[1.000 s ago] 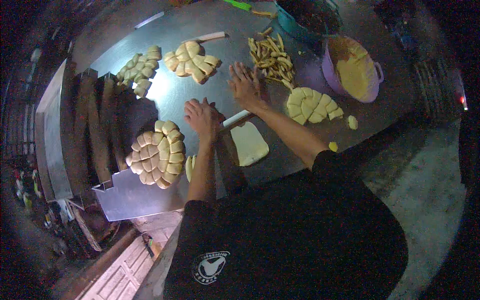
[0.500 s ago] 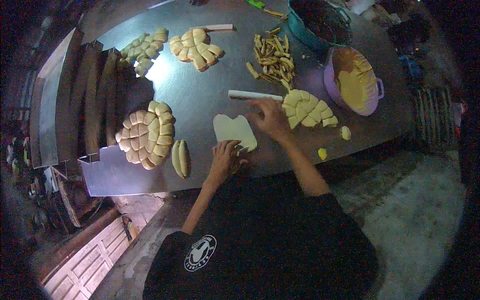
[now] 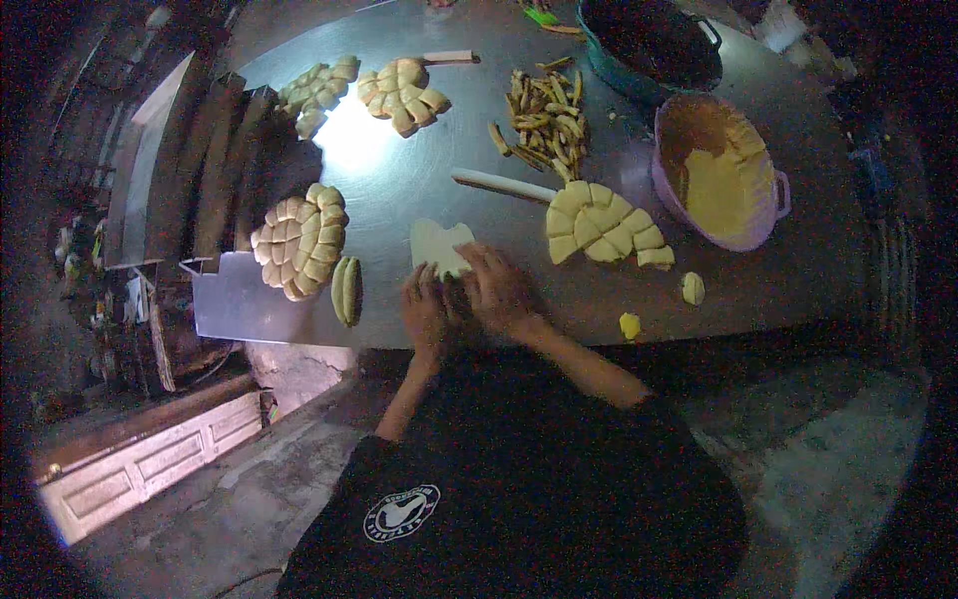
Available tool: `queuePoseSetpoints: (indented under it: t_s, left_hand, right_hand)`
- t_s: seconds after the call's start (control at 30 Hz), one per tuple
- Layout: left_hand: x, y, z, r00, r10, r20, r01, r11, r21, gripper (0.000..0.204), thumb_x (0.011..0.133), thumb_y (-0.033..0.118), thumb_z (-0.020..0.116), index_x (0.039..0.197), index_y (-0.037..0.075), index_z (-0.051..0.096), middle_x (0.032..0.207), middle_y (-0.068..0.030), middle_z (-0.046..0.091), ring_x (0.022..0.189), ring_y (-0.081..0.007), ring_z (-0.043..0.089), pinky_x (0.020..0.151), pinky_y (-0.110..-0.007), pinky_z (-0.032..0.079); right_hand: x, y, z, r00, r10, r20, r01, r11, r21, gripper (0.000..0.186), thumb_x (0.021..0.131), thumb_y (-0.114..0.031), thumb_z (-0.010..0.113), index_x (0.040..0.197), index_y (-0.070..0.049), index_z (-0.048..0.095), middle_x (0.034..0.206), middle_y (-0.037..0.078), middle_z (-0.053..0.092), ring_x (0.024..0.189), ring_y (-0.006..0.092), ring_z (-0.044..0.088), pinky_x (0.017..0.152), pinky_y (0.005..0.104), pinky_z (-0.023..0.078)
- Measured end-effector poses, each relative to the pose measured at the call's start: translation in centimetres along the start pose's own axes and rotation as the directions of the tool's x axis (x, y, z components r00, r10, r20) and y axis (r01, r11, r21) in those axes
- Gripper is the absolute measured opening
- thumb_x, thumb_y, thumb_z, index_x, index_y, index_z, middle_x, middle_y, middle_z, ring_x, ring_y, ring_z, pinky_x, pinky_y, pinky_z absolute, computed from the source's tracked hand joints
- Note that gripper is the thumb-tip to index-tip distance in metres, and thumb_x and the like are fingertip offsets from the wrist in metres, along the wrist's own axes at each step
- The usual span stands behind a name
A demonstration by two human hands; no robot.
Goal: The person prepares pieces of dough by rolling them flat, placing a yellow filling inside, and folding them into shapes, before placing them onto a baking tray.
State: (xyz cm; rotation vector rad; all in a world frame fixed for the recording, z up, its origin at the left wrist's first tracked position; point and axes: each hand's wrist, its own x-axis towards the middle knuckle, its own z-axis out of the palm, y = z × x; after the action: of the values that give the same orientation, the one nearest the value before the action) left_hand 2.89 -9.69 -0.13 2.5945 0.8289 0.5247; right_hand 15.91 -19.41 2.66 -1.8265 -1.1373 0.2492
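Note:
A thin flat piece of pale dough [image 3: 435, 243] lies on the metal table in front of me. My left hand [image 3: 424, 307] has its fingers bent over the near edge of this dough. Close beside it, my right hand [image 3: 502, 293] presses its fingers onto the dough's right side. Whatever lies beneath the fingers is hidden. Left of my hands are two finished dough rolls [image 3: 346, 291], side by side. Cut dough pieces [image 3: 604, 225] sit in a cluster to the right, touching a long pale stick [image 3: 504, 185].
Another cluster of dough pieces [image 3: 301, 240] rests at left, with further clusters [image 3: 402, 95] behind. Brownish-yellow strips [image 3: 549, 118] are heaped toward the back. A purple basin [image 3: 743, 240] holding a yellow mass and a teal tub [image 3: 605, 65] stand at right. A small yellow lump [image 3: 629, 325] lies near the front edge.
My right hand has come back from near the pale stick and down onto the dough beside my left hand. The view has shifted slightly.

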Motion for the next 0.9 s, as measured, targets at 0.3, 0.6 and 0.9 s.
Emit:
queuePoseSetpoints:
  t_s: [0.3, 0.6, 0.9]
  left_hand:
    - [7.1, -7.7, 4.7, 0.988, 0.147, -0.053, -0.139, 0.981, 0.138, 0.061, 0.098, 0.026, 0.039, 0.152, 0.002, 0.024, 0.159, -0.0199, 0.018, 0.148, -0.0391, 0.014, 0.118, -0.057, 0.010]
    - [12.6, -7.9, 0.4, 0.979, -0.084, -0.188, 0.048, 0.982, -0.185, 0.037, 0.093, 0.024, 0.058, 0.124, 0.004, 0.054, 0.116, -0.0194, 0.053, 0.110, -0.0372, 0.048, 0.096, -0.050, 0.037]
    - [10.9, -8.1, -0.3, 0.995, -0.090, -0.048, 0.081, 0.982, -0.169, 0.022, 0.090, 0.028, 0.062, 0.099, 0.008, 0.065, 0.106, -0.0105, 0.059, 0.103, -0.0319, 0.053, 0.085, -0.043, 0.042]
  right_hand:
    - [9.1, 2.8, 4.5, 0.967, -0.160, 0.199, 0.233, 0.868, -0.438, 0.070, 0.098, -0.042, 0.040, 0.154, -0.006, 0.020, 0.158, 0.021, 0.021, 0.147, 0.0402, 0.017, 0.116, 0.0604, 0.009]
    - [14.7, 5.4, 2.3, 0.979, 0.163, 0.118, -0.155, 0.985, -0.077, 0.041, 0.095, -0.033, 0.057, 0.128, -0.009, 0.058, 0.126, 0.015, 0.058, 0.120, 0.0327, 0.052, 0.104, 0.0516, 0.035]
    - [17.0, 4.4, 2.1, 0.756, 0.065, 0.651, 0.011, 0.994, -0.112, 0.031, 0.094, -0.032, 0.059, 0.105, -0.004, 0.064, 0.104, 0.013, 0.064, 0.102, 0.0305, 0.060, 0.091, 0.0422, 0.046]
